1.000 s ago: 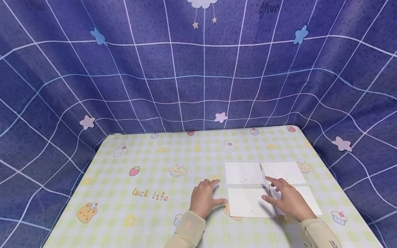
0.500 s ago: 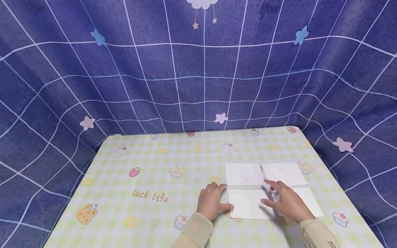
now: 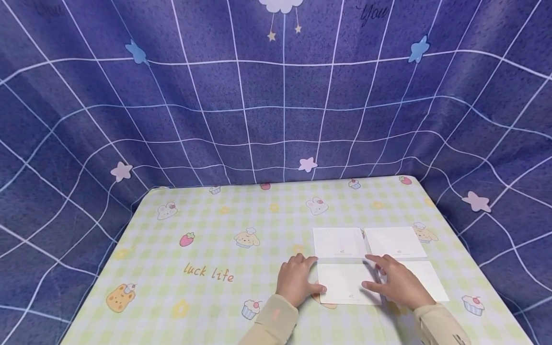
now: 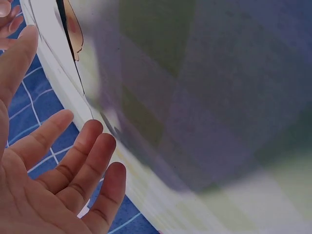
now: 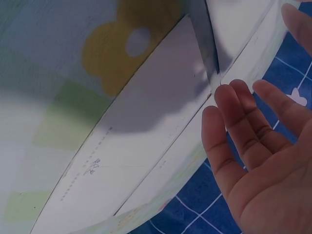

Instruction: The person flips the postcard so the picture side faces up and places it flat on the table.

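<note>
White cards lie flat in two rows on the right half of the table. At the front left card (image 3: 345, 283), my left hand (image 3: 295, 281) is spread, its thumb tip over the left edge and index fingertip near the far left corner. Whether it touches is unclear. My right hand (image 3: 398, 282) hovers with fingers apart over the front right card (image 3: 429, 278), partly covering it; its thumb and index finger reach over the front left card's right side. Behind lie the back left card (image 3: 338, 242) and back right card (image 3: 394, 241). Small print shows on a card (image 5: 141, 131) in the right wrist view.
A green-and-white checked cloth (image 3: 207, 306) with cartoon animals, cakes and strawberries covers the table. Around its back and sides hangs a blue curtain (image 3: 276, 124) with grid lines and stars. Narrow gaps separate the cards.
My left hand has moved right, up to the front left card's left edge. The right hand has shifted slightly left and nearer to me. The cards look unmoved.
</note>
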`<state>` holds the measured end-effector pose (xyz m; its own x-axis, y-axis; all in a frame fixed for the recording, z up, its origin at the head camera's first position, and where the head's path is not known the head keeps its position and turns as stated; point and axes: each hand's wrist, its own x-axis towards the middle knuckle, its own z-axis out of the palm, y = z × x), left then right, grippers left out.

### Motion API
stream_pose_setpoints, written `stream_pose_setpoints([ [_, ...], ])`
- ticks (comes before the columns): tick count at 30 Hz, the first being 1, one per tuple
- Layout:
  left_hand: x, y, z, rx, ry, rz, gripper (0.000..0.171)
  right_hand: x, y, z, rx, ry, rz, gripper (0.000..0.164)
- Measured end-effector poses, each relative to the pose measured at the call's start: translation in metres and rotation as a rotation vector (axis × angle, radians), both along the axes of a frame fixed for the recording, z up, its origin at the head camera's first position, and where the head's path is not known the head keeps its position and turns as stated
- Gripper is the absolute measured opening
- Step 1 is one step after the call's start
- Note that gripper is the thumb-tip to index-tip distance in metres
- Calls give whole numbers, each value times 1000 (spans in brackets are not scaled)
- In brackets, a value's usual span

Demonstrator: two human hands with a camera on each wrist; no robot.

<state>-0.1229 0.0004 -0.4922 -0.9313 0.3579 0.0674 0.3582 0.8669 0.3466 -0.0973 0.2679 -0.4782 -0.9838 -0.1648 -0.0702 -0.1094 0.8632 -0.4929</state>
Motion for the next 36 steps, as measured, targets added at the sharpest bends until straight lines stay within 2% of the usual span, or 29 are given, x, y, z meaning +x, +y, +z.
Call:
stream_pose_setpoints([
  [8,-2,2,-4,-15,-6,-11,79,-1,-2,-2,26,-41,-8,80],
  [18,-1,5,-2,-86,56,-30,79,-3,-2,-4,85,-61,-10,82],
  [26,-2,8,-3,-125,57,-36,82,-5,-3,-6,109,-37,6,81],
  [36,-2,9,-5,-186,97,-51,82,-8,-7,-6,127,-80,2,80],
])
